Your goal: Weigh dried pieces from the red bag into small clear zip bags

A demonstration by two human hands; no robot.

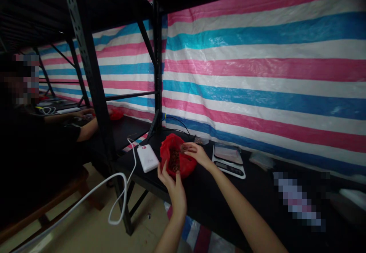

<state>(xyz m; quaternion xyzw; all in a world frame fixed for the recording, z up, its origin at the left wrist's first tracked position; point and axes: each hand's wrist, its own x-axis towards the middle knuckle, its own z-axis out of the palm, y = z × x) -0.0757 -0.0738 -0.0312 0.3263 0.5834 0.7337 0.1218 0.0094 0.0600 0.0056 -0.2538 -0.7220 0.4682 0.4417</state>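
Note:
A red plastic bag (168, 146) full of small brown pieces stands open on the black shelf table (206, 196). My left hand (171, 184) grips the bag's near edge. My right hand (196, 152) is over the bag's far right rim and pinches a small clear packet that seems to hold some of the brown pieces. A flat digital scale (228, 159) lies just right of my right hand.
A white power bank (147, 157) with a white cable (114, 196) lies left of the bag. Black rack posts (94, 77) stand at left. Another person sits at the far left with a second red bag (116, 112). A striped tarp (257, 74) backs the table.

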